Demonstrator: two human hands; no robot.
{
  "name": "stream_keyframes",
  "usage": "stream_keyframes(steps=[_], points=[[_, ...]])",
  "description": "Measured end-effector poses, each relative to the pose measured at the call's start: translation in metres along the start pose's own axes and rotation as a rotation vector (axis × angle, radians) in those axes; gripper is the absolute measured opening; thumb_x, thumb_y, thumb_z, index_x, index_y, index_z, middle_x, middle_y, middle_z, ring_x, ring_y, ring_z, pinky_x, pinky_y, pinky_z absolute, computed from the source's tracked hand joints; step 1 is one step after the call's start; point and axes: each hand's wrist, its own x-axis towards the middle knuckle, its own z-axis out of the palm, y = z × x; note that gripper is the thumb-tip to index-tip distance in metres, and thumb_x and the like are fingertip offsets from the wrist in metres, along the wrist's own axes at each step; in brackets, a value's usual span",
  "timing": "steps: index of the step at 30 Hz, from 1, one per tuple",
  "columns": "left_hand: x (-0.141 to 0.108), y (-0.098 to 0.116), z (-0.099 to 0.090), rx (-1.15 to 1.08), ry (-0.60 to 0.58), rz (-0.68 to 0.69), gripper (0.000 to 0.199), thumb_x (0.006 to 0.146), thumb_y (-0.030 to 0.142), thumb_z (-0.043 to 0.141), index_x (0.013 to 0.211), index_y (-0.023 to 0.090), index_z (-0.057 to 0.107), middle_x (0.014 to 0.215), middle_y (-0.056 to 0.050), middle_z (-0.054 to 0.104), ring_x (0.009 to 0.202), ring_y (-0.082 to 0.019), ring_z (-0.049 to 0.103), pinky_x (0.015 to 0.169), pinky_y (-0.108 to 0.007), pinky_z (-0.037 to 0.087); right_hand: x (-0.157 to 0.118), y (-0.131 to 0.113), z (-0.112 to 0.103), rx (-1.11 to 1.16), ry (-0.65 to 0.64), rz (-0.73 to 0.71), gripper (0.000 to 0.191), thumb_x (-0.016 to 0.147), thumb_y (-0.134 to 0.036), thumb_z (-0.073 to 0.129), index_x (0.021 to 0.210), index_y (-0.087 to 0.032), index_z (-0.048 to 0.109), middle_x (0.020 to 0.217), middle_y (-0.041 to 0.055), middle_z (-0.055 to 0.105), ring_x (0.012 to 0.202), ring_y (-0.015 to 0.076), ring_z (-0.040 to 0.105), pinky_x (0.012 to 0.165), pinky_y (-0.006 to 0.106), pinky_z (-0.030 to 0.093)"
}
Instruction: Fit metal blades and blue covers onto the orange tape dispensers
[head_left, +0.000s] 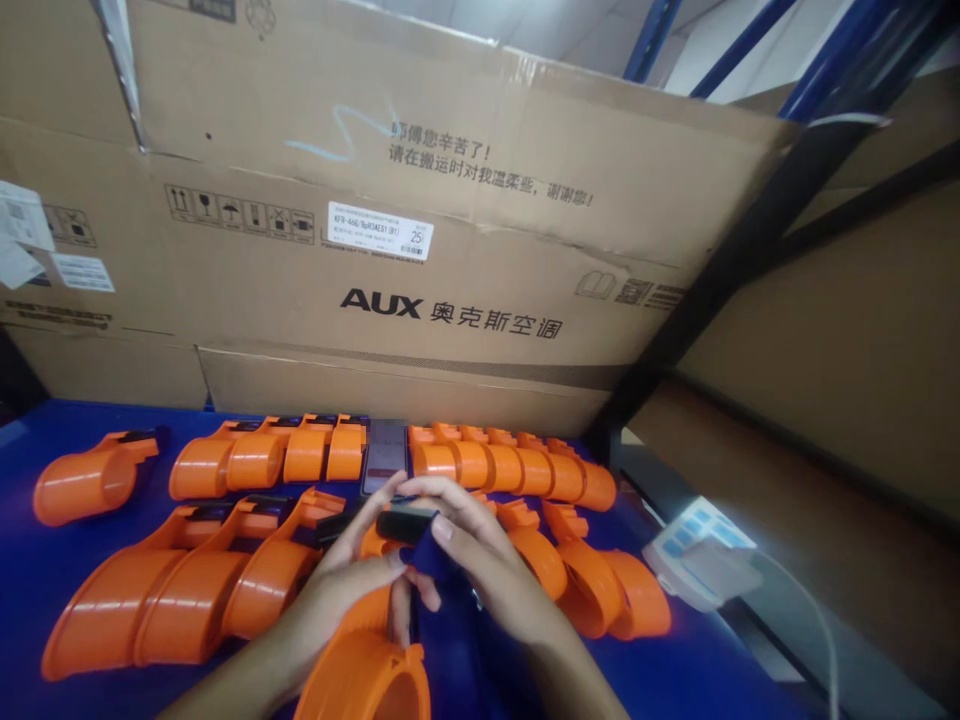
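Observation:
An orange plastic ring-shaped part (352,665) hangs below my hands, its round open end toward me. My left hand (352,560) grips its narrow upper end, thumb pressed against a small dark piece (409,524) there. My right hand (476,545) closes round the same end from the other side, its thumb on a dark blue bit (435,552). The fingers hide how these pieces join. Similar orange parts with black pieces on their ends (191,600) stand to the left of my hands, and others without visible black pieces (589,590) stand to the right.
A phone-like dark slab (386,455) lies between two back rows of orange parts on the blue tabletop (22,560). Behind rises a large cardboard sheet (480,250). A dark metal post (697,270) and a white device with a cable (701,555) are at the right.

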Motion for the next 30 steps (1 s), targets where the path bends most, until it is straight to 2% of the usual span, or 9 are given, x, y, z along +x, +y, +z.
stream_keyframes(steps=[3,5,8,11,15,20,25,28,30], points=[[-0.001,0.002,0.001,0.003,0.022,-0.005,0.083,0.076,0.043,0.088,0.15,0.027,0.055,0.086,-0.009,0.082,0.048,-0.022,0.072,0.054,-0.032,0.056,0.001,0.002,-0.003,0.047,-0.013,0.004,0.042,0.096,-0.057,0.066,0.125,-0.027,0.06,0.107,0.0045,0.071,0.057,0.0106,0.052,0.057,0.025,0.044],[-0.002,0.005,0.003,-0.014,0.015,0.017,0.076,0.074,0.042,0.09,0.142,0.026,0.063,0.092,-0.011,0.082,0.051,-0.022,0.074,0.059,-0.035,0.059,0.002,0.004,-0.005,0.019,0.026,0.018,0.042,0.095,-0.059,0.068,0.119,-0.025,0.061,0.1,0.0034,0.07,0.061,0.0115,0.053,0.057,0.024,0.042],[-0.006,0.009,0.007,-0.063,-0.019,0.017,0.072,0.074,0.044,0.091,0.14,0.026,0.066,0.101,-0.013,0.081,0.062,-0.026,0.079,0.061,-0.036,0.062,0.005,0.009,-0.005,-0.08,0.134,-0.006,0.042,0.094,-0.061,0.069,0.11,-0.024,0.061,0.092,0.0016,0.066,0.073,0.015,0.058,0.064,0.025,0.045],[-0.009,0.011,0.009,-0.043,-0.002,0.009,0.067,0.077,0.044,0.09,0.138,0.027,0.067,0.115,-0.015,0.079,0.075,-0.03,0.081,0.063,-0.038,0.065,0.006,0.013,-0.001,-0.211,0.204,-0.029,0.041,0.093,-0.06,0.07,0.106,-0.023,0.06,0.089,0.0003,0.065,0.077,0.0161,0.06,0.07,0.027,0.048],[-0.004,0.009,0.008,0.061,0.03,0.037,0.053,0.087,0.045,0.081,0.134,0.024,0.07,0.123,-0.016,0.077,0.065,-0.025,0.079,0.061,-0.039,0.066,0.007,0.018,0.003,-0.255,0.205,-0.032,0.038,0.095,-0.058,0.069,0.105,-0.023,0.059,0.086,-0.0014,0.062,0.076,0.015,0.059,0.071,0.027,0.048],[0.001,0.007,0.005,0.109,0.066,0.09,0.047,0.088,0.041,0.081,0.13,0.022,0.073,0.119,-0.015,0.079,0.078,-0.028,0.081,0.07,-0.039,0.067,0.008,0.02,0.004,-0.185,0.175,-0.026,0.035,0.096,-0.056,0.069,0.101,-0.023,0.056,0.086,-0.0017,0.06,0.077,0.0146,0.056,0.07,0.026,0.048],[-0.004,0.01,0.007,0.096,0.0,0.037,0.049,0.094,0.04,0.075,0.138,0.021,0.063,0.112,-0.014,0.08,0.062,-0.022,0.078,0.063,-0.035,0.065,0.007,0.019,0.003,-0.153,0.162,0.006,0.032,0.098,-0.052,0.069,0.103,-0.024,0.055,0.088,-0.0012,0.06,0.079,0.0148,0.056,0.07,0.026,0.048],[-0.004,0.008,0.008,0.091,0.025,0.041,0.051,0.094,0.038,0.074,0.14,0.021,0.059,0.099,-0.011,0.082,0.063,-0.023,0.079,0.062,-0.033,0.064,0.007,0.018,0.002,-0.181,0.147,0.01,0.033,0.1,-0.053,0.066,0.112,-0.025,0.055,0.09,-0.0007,0.061,0.079,0.0161,0.057,0.07,0.028,0.049],[-0.002,0.007,0.006,0.063,0.044,0.02,0.055,0.093,0.04,0.074,0.142,0.021,0.055,0.091,-0.009,0.082,0.061,-0.025,0.079,0.059,-0.034,0.063,0.007,0.015,-0.001,-0.275,0.151,-0.024,0.031,0.104,-0.054,0.057,0.116,-0.025,0.057,0.091,0.0002,0.061,0.081,0.0177,0.059,0.073,0.031,0.05]])
